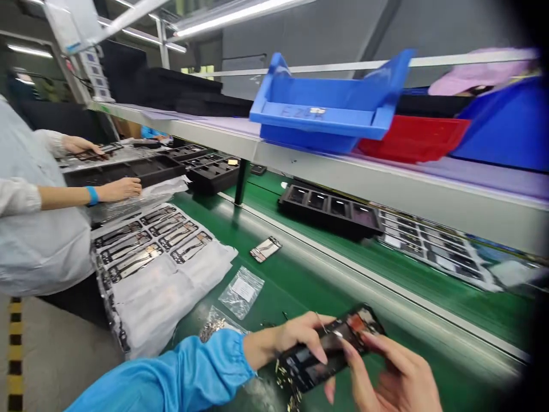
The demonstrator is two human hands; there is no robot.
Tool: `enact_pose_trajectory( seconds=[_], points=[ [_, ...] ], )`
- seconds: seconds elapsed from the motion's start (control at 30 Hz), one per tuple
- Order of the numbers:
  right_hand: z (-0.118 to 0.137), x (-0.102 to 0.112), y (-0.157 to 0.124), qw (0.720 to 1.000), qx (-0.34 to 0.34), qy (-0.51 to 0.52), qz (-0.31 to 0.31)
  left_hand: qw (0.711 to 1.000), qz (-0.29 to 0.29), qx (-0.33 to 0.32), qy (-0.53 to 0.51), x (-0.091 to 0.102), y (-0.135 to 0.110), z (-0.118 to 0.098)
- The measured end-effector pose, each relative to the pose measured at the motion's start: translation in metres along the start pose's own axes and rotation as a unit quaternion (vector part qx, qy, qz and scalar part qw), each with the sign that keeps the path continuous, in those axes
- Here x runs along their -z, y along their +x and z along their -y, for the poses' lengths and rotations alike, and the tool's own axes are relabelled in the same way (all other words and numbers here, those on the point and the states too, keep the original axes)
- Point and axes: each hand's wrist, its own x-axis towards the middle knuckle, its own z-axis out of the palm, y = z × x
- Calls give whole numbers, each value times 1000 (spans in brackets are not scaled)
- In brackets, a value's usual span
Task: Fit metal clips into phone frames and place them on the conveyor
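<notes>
My left hand (302,336), in a blue sleeve, grips a black phone frame (302,366) from its far side, thumb across its face. The frame is tilted over the green work surface, with an orange-red patch near its upper end. At that end is my right hand (397,375), thumb and forefinger drawn close together against the frame; any small part between them is too small to make out. Small gold-coloured pieces (294,395) lie by the lower end of the frame. Close to my left wrist sits a clear bag of small metal parts (213,326).
A labelled clear bag (242,290) and another phone part (265,249) lie on the green surface. Leftward are phone parts on white sheeting (171,286) and a co-worker's arms (114,190). A black tray (328,212) stands beneath the shelf (274,151), which bears a blue bin (326,97).
</notes>
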Motion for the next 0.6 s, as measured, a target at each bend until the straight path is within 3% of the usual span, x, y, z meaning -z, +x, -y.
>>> enact_pose_trajectory(
  seconds=[0.07,0.2,0.3,0.4,0.6],
  points=[
    [1,3,-1,1000,8,13,12,999,21,-17,-16,7,4,6],
    [3,4,3,995,-39,82,39,999,22,-24,-6,8,2,7],
    [7,11,9,994,86,18,61,1000,8,-24,12,6,0,6],
    [13,15,16,973,207,-69,79,999,-6,-21,23,3,-2,4],
    [12,10,15,968,218,-95,79,1000,0,1,25,-5,-6,-1]
  ],
)
